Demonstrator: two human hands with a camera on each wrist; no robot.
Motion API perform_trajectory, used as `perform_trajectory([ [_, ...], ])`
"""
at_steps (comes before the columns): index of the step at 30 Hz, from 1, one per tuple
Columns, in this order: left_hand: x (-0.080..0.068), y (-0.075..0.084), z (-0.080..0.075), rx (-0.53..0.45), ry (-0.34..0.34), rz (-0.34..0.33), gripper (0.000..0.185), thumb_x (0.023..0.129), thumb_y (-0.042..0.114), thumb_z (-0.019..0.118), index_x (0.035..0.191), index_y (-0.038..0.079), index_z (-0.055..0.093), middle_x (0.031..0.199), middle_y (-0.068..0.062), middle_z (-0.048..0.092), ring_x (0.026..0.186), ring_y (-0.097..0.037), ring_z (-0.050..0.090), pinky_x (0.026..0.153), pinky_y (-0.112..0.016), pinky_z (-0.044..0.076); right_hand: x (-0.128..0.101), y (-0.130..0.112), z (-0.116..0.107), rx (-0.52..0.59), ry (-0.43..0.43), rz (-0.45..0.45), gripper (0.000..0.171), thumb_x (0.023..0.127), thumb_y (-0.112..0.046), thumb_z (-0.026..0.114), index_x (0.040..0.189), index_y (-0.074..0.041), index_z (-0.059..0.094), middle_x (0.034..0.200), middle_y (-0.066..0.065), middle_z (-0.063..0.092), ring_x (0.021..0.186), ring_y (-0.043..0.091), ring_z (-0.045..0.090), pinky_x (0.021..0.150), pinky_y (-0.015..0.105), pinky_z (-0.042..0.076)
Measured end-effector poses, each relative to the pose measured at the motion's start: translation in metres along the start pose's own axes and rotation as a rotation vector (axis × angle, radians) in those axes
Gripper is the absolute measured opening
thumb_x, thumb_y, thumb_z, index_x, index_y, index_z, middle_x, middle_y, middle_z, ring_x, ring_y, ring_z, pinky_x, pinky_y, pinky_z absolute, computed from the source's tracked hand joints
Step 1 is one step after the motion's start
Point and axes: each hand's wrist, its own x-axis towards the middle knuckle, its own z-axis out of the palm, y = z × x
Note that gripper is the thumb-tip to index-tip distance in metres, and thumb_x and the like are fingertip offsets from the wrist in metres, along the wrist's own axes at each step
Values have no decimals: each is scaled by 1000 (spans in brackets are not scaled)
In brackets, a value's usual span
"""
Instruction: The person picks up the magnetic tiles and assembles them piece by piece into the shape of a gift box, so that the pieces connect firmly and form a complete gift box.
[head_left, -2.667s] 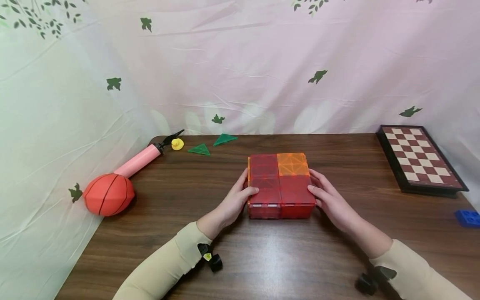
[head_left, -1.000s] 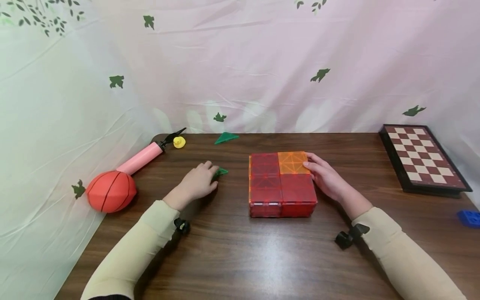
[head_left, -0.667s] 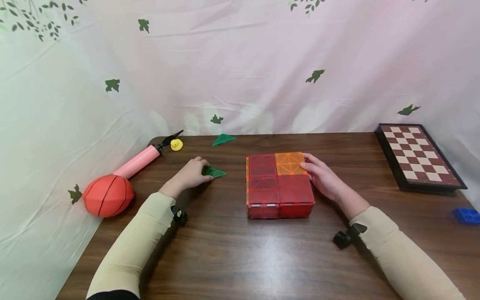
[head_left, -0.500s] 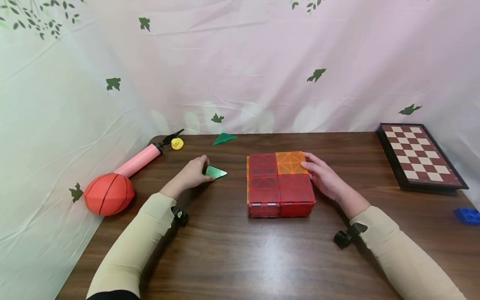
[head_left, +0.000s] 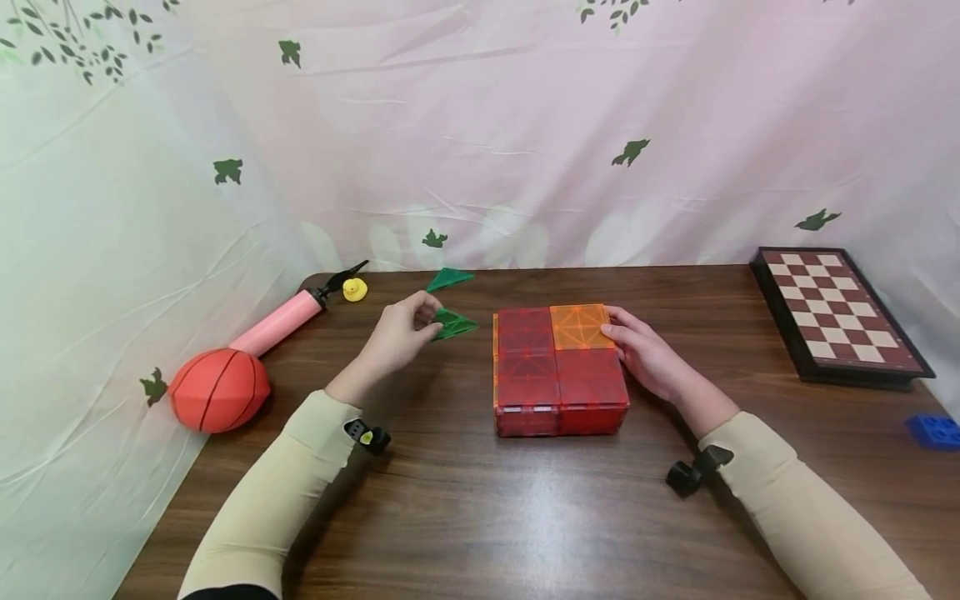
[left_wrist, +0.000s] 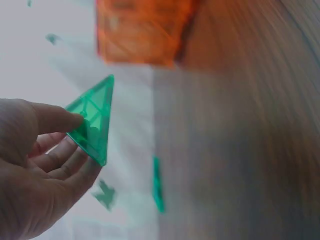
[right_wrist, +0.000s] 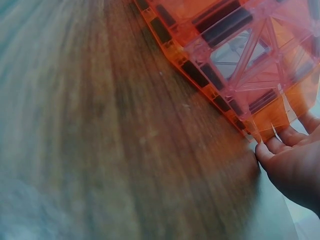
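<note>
1. One green triangle is pinched in the left hand, above the tabletop.
2. Right hand fingers rest straight against the tile box; its far wall is hidden.
3. Bare tabletop lies between triangle and box.

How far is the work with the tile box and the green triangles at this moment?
Done: the flat red and orange tile box stands closed on the table. In hand: the left hand pinches one green triangle tile in the air; the right hand rests against the box. Left: a second green triangle lies untouched.

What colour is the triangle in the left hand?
Green, see-through; the triangle shows best in the left wrist view.
</note>
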Motion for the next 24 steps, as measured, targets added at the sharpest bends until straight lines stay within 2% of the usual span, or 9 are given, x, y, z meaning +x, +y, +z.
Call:
perform_trajectory([
  [3,-2,23,3,-34,14,79,15,98,7,69,112,7,63,104,-7,69,98,-23,66,86,-41,55,0,0,0,-5,2,5,54,109,-30,48,155,-8,28,137,6,49,114,13,58,97,23,49],
  [7,-3,50,11,-80,-10,171,14,97,6,70,110,7,64,103,-4,69,96,-18,67,84,-36,56,0,-1,0,-7,3,7,53,109,-31,48,154,-9,29,138,6,49,114,14,57,97,23,49],
  [12,0,71,25,-106,-60,266,14,95,2,71,108,5,64,100,-3,69,94,-16,68,84,-30,57,0,0,0,-8,0,4,54,109,-31,48,154,-7,29,138,6,48,116,14,57,98,23,48],
  [18,3,83,40,-60,-96,338,16,94,2,71,109,6,65,101,-4,70,95,-15,67,84,-31,56,0,1,-2,-8,2,3,56,109,-31,48,155,-6,28,139,7,48,116,14,57,98,23,48],
  [24,6,84,51,-14,-119,341,18,94,2,72,109,6,65,103,-4,71,95,-15,66,86,-30,55,1,2,-2,-3,3,4,55,109,-31,48,154,-7,29,138,7,48,115,14,57,97,23,48],
])
